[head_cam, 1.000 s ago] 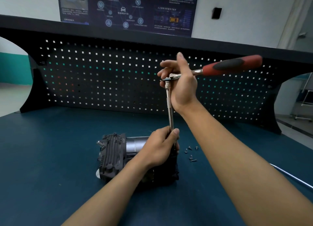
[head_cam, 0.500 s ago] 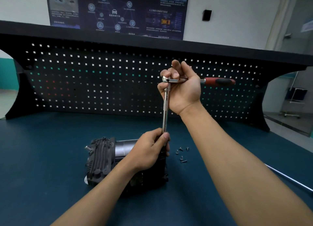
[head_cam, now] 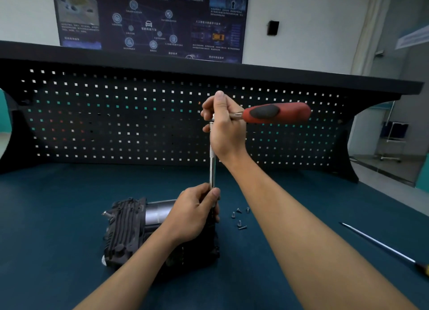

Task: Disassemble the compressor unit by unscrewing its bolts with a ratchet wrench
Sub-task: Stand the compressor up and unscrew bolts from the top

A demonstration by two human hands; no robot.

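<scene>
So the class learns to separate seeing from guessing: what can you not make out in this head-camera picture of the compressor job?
Head view:
Bolt and socket tip: hidden behind the left hand gripping the extension bar.
Ratchet wrench head: mostly covered by the right hand.
Screwdriver handle: cut off by the right edge.
Loose screws: too small to identify heads.
Poster text: blurred.

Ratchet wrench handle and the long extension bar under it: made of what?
Red and black ratchet wrench handle: looks like moulded plastic with a matte, probably rubbery black inlay; no glare. Long silver extension bar: likely chromed steel; bright mirror-like streaks run along it.
</scene>
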